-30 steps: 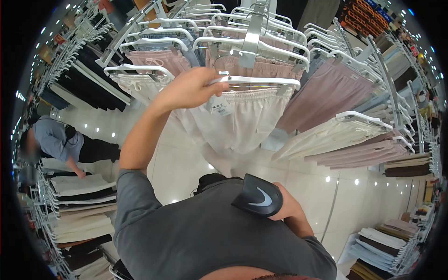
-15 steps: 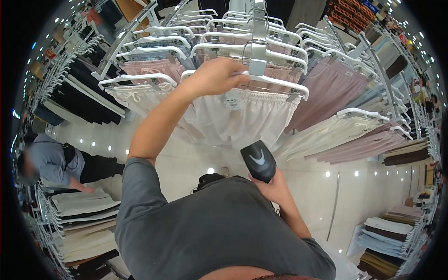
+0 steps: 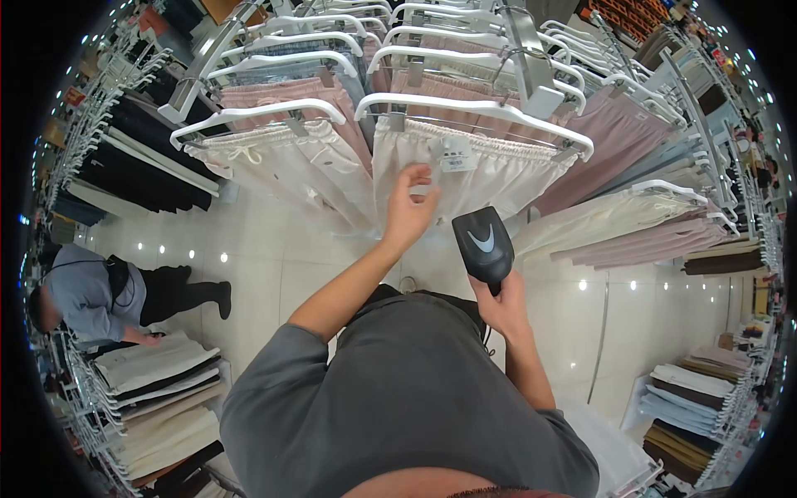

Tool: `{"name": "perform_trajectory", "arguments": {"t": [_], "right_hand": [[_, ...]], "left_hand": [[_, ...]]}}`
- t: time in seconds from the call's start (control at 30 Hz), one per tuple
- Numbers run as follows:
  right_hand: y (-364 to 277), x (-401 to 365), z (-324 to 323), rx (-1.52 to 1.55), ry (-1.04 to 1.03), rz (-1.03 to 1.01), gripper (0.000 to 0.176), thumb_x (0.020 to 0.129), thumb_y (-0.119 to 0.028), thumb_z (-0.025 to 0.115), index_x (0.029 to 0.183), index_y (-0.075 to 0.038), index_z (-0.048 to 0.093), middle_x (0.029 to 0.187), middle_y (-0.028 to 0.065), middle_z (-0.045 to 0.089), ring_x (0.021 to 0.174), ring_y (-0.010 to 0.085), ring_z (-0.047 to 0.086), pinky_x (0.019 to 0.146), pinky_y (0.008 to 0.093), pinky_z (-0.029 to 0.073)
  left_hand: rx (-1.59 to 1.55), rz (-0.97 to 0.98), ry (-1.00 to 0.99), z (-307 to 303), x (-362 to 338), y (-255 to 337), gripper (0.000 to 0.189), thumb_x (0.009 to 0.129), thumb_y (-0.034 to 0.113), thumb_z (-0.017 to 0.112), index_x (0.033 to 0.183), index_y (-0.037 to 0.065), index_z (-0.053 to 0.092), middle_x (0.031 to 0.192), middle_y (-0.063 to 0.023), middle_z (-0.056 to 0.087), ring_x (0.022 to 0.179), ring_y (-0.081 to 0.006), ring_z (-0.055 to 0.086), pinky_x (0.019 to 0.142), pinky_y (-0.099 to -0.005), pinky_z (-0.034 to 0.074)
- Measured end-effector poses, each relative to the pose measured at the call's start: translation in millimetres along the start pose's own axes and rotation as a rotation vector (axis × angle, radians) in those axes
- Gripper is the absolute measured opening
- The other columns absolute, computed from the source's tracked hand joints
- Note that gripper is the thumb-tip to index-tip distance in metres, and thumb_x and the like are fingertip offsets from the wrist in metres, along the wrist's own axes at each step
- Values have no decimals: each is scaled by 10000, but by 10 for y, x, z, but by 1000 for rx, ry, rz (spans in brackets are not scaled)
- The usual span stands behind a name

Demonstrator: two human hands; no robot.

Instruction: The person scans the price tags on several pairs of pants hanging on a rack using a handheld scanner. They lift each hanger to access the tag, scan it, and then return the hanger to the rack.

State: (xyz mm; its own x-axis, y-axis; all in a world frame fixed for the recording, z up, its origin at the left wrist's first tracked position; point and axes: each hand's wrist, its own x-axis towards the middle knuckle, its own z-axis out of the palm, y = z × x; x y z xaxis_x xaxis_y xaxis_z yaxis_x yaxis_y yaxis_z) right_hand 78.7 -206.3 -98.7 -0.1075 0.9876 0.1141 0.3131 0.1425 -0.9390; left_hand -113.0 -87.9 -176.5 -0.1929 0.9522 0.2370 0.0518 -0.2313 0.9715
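My left hand [image 3: 411,206] is in front of the pale cream trousers [image 3: 506,178], its fingers loosely curled and apart with nothing between them. A white paper tag [image 3: 456,155] hangs at the waistband, just above and right of that hand. The trousers are clipped to a white hanger [image 3: 473,106] at the front of the rail. Lower right, my right hand [image 3: 505,309] grips the handle of a black barcode scanner [image 3: 484,246], whose head points up toward the trousers.
Another cream pair of trousers [image 3: 282,162] hangs to the left, with pink trousers [image 3: 610,149] to the right. Metal rail ends [image 3: 541,101] stick out toward me. A person [image 3: 104,286] stands at far left beside folded clothes [image 3: 158,365]. More folded stacks [image 3: 685,407] are at right.
My left hand has let go of the hanger and come down in front of the trousers. The scanner in my right hand has moved up and slightly right. The view has shifted.
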Motion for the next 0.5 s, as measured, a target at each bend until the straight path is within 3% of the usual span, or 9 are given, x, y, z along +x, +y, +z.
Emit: {"name": "perform_trajectory", "arguments": {"t": [0.07,0.17,0.5], "right_hand": [[-44,35,86,-33,82,-94,109,914,-80,694,975,2,657,768,48,665,692,111,573,652,279,471],[-141,83,136,-107,124,27,180,873,-69,726,1020,10,659,788,66,678,706,125,576,679,287,483],[-254,155,144,-149,141,43,215,852,-62,728,1037,20,656,784,105,691,714,136,606,682,303,496]], "left_hand": [[-47,-40,-34,100,41,-104,355,928,21,678,1260,-19,560,1136,-106,668,1087,-158,625,764,-303,557],[-253,-88,-94,202,94,-145,342,971,42,652,1288,-40,556,1181,-138,674,1094,-175,644,711,-299,588],[-274,-162,-103,149,40,1,176,991,69,645,1118,-44,687,1081,-103,731,998,-137,679,694,-273,559]]}}
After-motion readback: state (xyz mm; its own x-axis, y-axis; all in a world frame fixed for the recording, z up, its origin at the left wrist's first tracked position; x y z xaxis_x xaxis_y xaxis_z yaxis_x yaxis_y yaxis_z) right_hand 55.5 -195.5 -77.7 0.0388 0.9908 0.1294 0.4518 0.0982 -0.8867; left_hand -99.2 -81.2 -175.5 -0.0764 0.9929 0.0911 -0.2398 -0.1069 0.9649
